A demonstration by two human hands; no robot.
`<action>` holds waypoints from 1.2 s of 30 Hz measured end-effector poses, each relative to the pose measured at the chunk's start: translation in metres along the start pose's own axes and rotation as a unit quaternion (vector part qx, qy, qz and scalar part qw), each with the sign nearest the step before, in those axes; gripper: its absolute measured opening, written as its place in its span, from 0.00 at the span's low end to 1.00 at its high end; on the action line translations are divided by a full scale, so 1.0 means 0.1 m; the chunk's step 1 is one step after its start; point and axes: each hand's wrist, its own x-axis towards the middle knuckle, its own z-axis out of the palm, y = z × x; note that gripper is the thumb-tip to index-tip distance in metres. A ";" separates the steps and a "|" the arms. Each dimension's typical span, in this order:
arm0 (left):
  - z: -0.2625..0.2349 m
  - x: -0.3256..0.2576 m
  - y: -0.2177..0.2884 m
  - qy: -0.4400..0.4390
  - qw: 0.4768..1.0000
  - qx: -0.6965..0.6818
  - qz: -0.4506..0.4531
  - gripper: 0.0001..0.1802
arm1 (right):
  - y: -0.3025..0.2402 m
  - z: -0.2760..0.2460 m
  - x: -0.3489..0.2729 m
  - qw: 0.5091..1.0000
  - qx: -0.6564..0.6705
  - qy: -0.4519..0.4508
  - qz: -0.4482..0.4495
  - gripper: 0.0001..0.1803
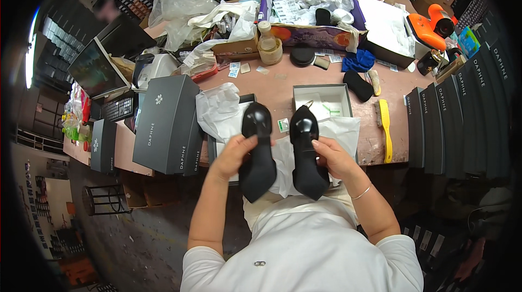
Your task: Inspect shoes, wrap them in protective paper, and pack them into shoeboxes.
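Observation:
A black pointed shoe [258, 175] is gripped at its middle by my left hand [235, 156], its toe toward me and its shiny heel end away. Beside it, apart by a narrow gap, my right hand [334, 157] holds a matching black shoe [310, 175] the same way round. Both shoes are held up above the near edge of the table. Under and beyond them lies an open grey shoebox [349, 96] with white tissue paper [343, 130]. More crumpled tissue [218, 108] spills over a second open box, partly hidden behind the left shoe.
Grey shoeboxes stand at the left [163, 126] and in a row at the right [450, 123]. A yellow-handled brush [385, 134], black pad [357, 85] and blue cloth [358, 61] lie right of the open box. A bottle [269, 47] and filled cartons [315, 36] line the back.

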 end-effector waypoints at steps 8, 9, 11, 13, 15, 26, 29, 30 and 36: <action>0.13 -0.14 -0.16 0.095 0.990 -0.004 0.100 0.52 | -0.37 0.36 -0.27 0.935 0.040 0.056 -0.347 0.13; 0.38 -0.19 -0.20 0.020 0.982 -0.182 0.033 0.54 | -0.22 0.29 -0.19 0.934 0.020 0.011 -0.357 0.12; 0.65 -0.12 -0.30 0.003 0.915 -0.404 -0.009 0.41 | 0.02 0.26 -0.11 0.948 -0.038 -0.063 -0.308 0.11; 0.74 -0.04 -0.45 0.100 0.907 -0.406 0.046 0.29 | 0.01 0.41 -0.11 0.945 -0.164 -0.101 -0.263 0.15; 0.58 0.03 -0.68 0.143 0.887 -0.422 0.118 0.19 | 0.02 0.44 -0.14 0.940 -0.241 -0.073 -0.231 0.22; 0.54 -0.38 -0.15 0.277 0.917 -0.144 0.249 0.40 | -0.52 0.54 -0.28 0.784 -0.526 -0.321 -0.073 0.57; 0.46 -0.50 -0.03 0.248 0.924 0.040 0.289 0.41 | -0.22 0.51 -0.22 0.784 -0.399 -0.443 -0.175 0.65; 0.48 -0.51 -0.01 0.246 0.921 0.070 0.295 0.41 | -0.08 0.47 -0.27 0.804 -0.418 -0.388 -0.168 0.65; 0.59 -0.33 -0.03 0.151 0.935 0.165 0.275 0.41 | 0.18 0.74 -0.40 0.838 -0.517 -0.145 -0.092 0.59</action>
